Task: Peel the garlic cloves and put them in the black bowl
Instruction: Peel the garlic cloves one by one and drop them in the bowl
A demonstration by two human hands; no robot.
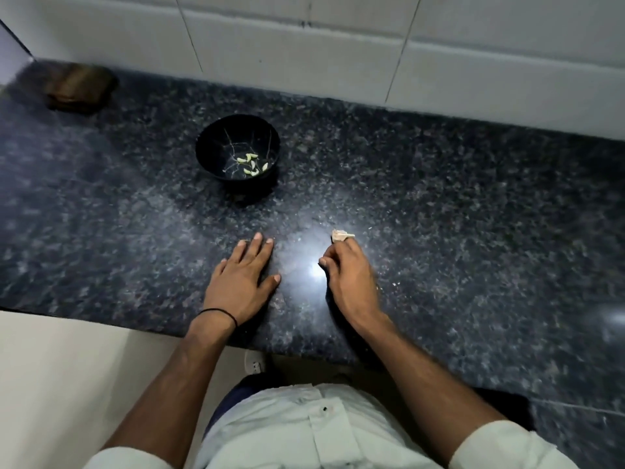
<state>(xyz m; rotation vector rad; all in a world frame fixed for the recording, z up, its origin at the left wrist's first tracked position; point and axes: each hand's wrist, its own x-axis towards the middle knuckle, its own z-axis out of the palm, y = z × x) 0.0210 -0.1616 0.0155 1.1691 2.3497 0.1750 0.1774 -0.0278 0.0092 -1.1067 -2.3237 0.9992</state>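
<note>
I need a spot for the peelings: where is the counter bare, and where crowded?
Bare counter lies right of the right hand and the garlic clove it pinches, and left of the black bowl up to the brown object. Crowded: the middle, between bowl and both hands, where the left hand lies flat.

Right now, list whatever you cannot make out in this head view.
All in the head view:
- Brown object, far left corner of the counter: motion blur, unidentifiable.
- Pale garlic piece at the right hand: curled fingers hide whether it is pinched; clove or skin unclear.
- Pieces in the black bowl: too small to count.
</note>
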